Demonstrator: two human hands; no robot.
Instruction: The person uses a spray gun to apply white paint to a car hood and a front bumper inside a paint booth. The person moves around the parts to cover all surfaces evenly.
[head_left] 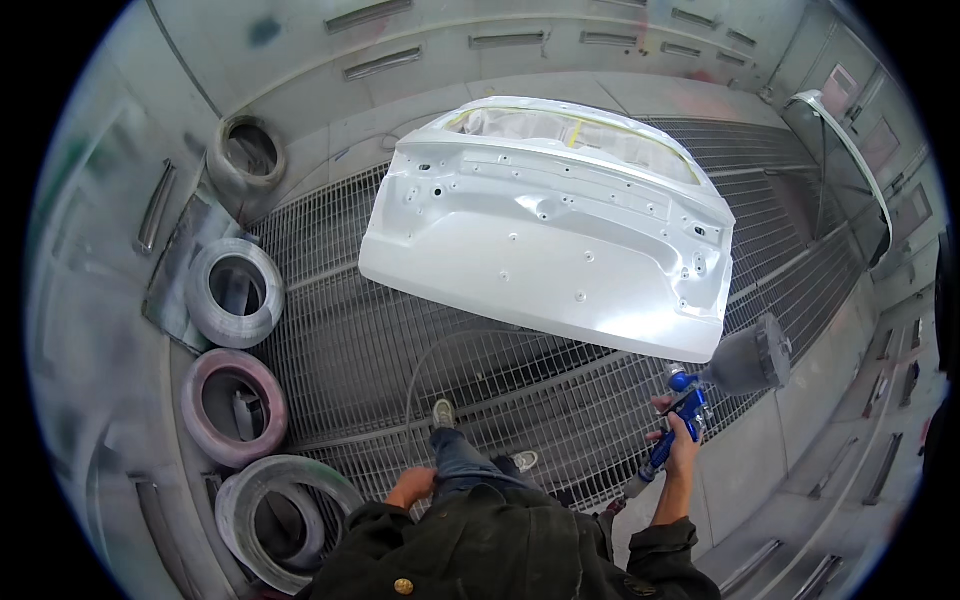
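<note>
My right hand (682,450) is wrapped round the handle of a blue spray gun (688,408). A grey paint cup (748,362) on the gun leans out to the right, close to the tailgate's near right corner. In front of me is the white car tailgate (540,240), its window opening covered with masking sheet (530,128) and edged with yellow tape. Down by my left thigh, my left hand (412,487) looks closed. A thin air hose (410,400) runs over the floor toward it, but whether the fingers hold the hose is unclear.
Several paint-dusted tires, among them a grey tire (236,293) and a reddish tire (234,407), line the left wall. Underfoot is metal floor grating (340,330). A long curved white panel (850,160) stands at the far right. Booth walls (450,50) surround the area.
</note>
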